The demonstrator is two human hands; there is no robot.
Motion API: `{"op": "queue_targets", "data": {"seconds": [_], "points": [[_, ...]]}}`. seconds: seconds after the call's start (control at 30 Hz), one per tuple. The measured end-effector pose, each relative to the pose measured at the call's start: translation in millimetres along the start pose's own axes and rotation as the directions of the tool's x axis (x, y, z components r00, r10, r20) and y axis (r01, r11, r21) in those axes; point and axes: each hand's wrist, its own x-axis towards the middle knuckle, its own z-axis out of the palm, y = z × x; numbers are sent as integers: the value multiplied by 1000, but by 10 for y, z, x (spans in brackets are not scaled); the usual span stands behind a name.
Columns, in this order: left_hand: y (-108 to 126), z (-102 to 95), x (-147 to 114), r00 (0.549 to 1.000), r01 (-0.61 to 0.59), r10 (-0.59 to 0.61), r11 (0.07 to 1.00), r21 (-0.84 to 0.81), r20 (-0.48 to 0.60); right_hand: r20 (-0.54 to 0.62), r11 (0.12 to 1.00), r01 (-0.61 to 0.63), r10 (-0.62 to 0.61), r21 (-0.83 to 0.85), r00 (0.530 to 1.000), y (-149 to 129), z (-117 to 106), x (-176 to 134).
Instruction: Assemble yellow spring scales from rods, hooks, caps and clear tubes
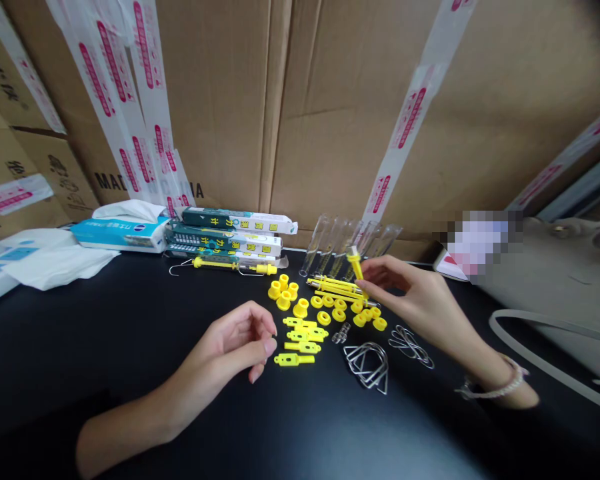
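Observation:
My right hand [405, 283] pinches a slim yellow spring scale rod [355, 262] with a collar and a pale tip, tilted upward over several more yellow rods [335, 285] on the table. My left hand [240, 340] is loosely curled above the table, palm side inward, with nothing visible in it. Close to its fingertips lie several flat yellow pieces with holes [295, 360]. Behind these stand flanged yellow caps [301, 307] and yellow rings [323, 318]. Wire hooks [411, 347], bent metal loops [367, 367] and small springs [341, 333] lie towards the right.
Clear plastic tubes [315, 245] lean at the back beside stacked spring scale boxes [225, 239]. An assembled spring scale [215, 265] lies before the boxes. Tissue packs [120, 233] are at the left, and a grey bag-like object [555, 287] at the right. Cardboard [230, 100] walls the back.

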Motion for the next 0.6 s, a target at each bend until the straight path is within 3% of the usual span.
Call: {"op": "queue_targets", "data": {"seconds": [0.17,0.37,0.6], "points": [[9,11,-1,1000,9,-9,1000,7,-8,113,938,180,-153,-296,982,80,50,9],[-7,12,1,1000,14,-14,1000,11,-5,166,912,225,-177,-342,970,238,120,14],[-10,10,7,1000,19,-18,1000,16,-5,173,899,245,-193,-363,966,218,116,16]]}}
